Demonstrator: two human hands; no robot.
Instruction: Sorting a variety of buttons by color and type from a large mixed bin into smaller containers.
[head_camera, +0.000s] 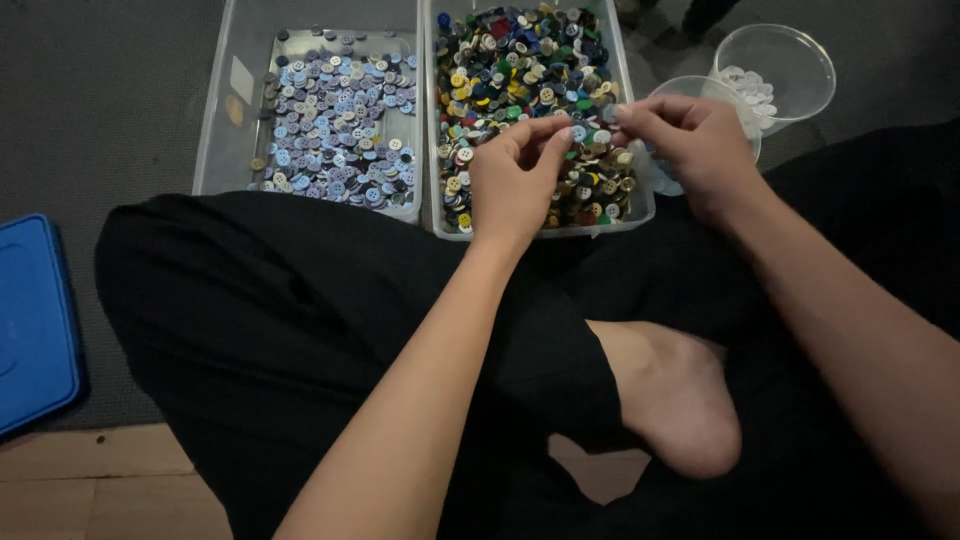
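Carefully, keep the pinched fingertips (560, 135) of the left hand (515, 180) and right hand (695, 140) low over the mixed-button tray (640, 195), apparently nipping one small button, with the clear bowls (790, 60) just right of it.

Your single head camera looks steeply down from close above your crossed legs (300, 330), facing the button trays (430, 210) at the far edge.

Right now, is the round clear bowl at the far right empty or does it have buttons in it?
Not empty. The round clear bowl holds a small cluster of white buttons against its left side; the remainder of its bottom shows bare.
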